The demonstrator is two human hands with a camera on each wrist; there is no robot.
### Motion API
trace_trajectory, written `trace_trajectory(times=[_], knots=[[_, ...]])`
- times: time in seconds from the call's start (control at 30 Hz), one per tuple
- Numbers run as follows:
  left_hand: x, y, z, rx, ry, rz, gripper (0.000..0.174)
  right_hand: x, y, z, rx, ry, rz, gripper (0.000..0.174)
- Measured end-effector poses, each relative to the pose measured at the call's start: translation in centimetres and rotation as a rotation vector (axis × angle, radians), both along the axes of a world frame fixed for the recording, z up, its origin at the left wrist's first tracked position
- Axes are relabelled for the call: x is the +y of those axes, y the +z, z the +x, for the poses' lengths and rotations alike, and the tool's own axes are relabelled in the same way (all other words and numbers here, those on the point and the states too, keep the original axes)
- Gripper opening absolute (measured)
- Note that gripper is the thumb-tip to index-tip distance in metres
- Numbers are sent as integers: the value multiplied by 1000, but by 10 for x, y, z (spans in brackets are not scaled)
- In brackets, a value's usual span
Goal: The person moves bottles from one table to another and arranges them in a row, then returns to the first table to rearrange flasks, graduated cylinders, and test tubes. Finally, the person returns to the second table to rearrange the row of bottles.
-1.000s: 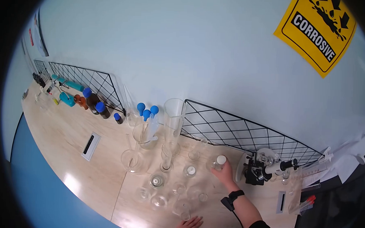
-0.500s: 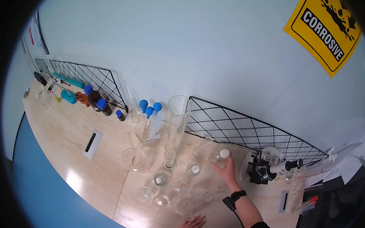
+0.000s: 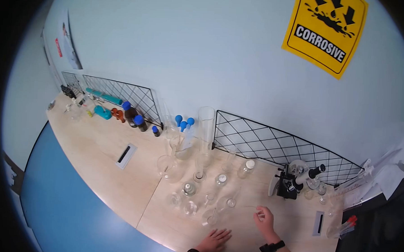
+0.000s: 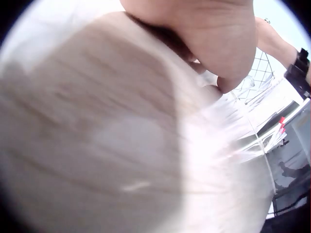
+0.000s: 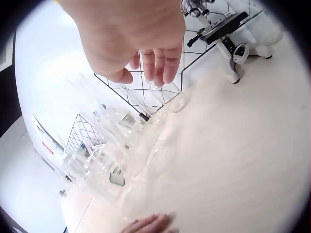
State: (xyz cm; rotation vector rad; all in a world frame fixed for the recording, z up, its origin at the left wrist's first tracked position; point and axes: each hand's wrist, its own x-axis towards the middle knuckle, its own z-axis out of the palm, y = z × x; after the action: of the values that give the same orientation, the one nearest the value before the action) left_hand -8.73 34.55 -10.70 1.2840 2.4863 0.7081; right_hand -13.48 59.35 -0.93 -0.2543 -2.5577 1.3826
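My right hand [image 3: 264, 220] hovers over the front right of the table, fingers loosely bent and holding nothing. In the right wrist view its fingers hang down, overlapping clear glassware behind. My left hand [image 3: 217, 240] rests palm down at the table's front, fingers spread; the left wrist view shows only part of it close up. Behind the right hand, a clear bottle with a white cap [image 3: 246, 169] stands near the wire grid. Another white-capped bottle [image 3: 221, 179] is to its left. Nearest the left hand are clear flasks [image 3: 210, 217], with a small glass piece [image 3: 230, 202] behind.
A microscope [image 3: 289, 181] stands right of the bottles, before a black wire grid [image 3: 282, 145]. Left of the bottles are a tall glass cylinder [image 3: 206, 130] and blue rubber bulbs [image 3: 184, 123]. Brown bottles with blue caps [image 3: 134, 117] stand farther left.
My right hand has let go of the white-capped bottle, which now stands near the grid, and has drawn back toward me. My left hand stays on the table. The head view has shifted.
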Motion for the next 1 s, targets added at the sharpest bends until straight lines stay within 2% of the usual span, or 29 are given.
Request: trace_trajectory(times=[0.13,0.2,0.33,0.43,0.53,0.7,0.77,0.8,0.9,1.0], knots=[[3,-7,1,25,-26,-76,61,-6,-14,73,16,39,-63,20],[4,-10,7,68,47,-60,61,-12,-20,113,-19,59,-113,18],[8,0,50,62,262,-116,60,-22,-37,192,-97,56,-181,13],[2,0,94,13,361,-72,58,-25,-51,239,-124,93,-114,11],[-16,4,129,-28,325,-47,57,-33,-60,271,-281,75,-176,13],[-45,16,155,-28,345,70,47,-45,-71,272,-203,50,-178,13],[-53,25,153,-167,447,4,40,-51,-74,263,-184,50,-204,13],[-57,30,148,-234,495,-28,37,-54,-67,250,-176,57,-228,12],[-65,52,125,-191,633,38,31,-65,-53,204,-134,49,-214,12],[-72,50,86,-114,739,201,38,-81,-38,148,-100,6,-158,14]])
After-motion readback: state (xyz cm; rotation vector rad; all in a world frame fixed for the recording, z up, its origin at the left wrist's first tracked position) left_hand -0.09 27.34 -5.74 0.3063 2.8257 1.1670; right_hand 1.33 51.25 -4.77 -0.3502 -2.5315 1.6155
